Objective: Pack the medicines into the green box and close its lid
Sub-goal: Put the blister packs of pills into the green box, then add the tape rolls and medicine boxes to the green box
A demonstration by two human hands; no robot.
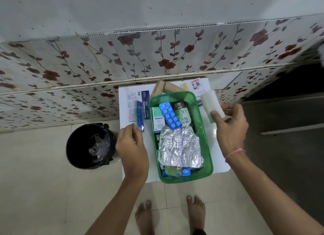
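An open green box [206, 143] sits on a small white table [124, 108]. Inside lie a crumpled silver blister sheet [178, 147], a blue blister strip [170, 115], an Optibex carton [158, 120] and a Dettol bottle [183, 114]. My left hand [132, 147] is left of the box, pinching the lower end of a blue packet [139, 115]. My right hand [231, 126] is right of the box, gripping a white gauze roll [211, 100]. The box's lid is not visible.
A dressings box [145, 101] and a printed carton [131, 105] lie at the table's left. Brown rolls [168, 87] and papers [196, 85] sit behind the green box. A black bin [89, 145] stands on the floor to the left. My bare feet [195, 212] are below.
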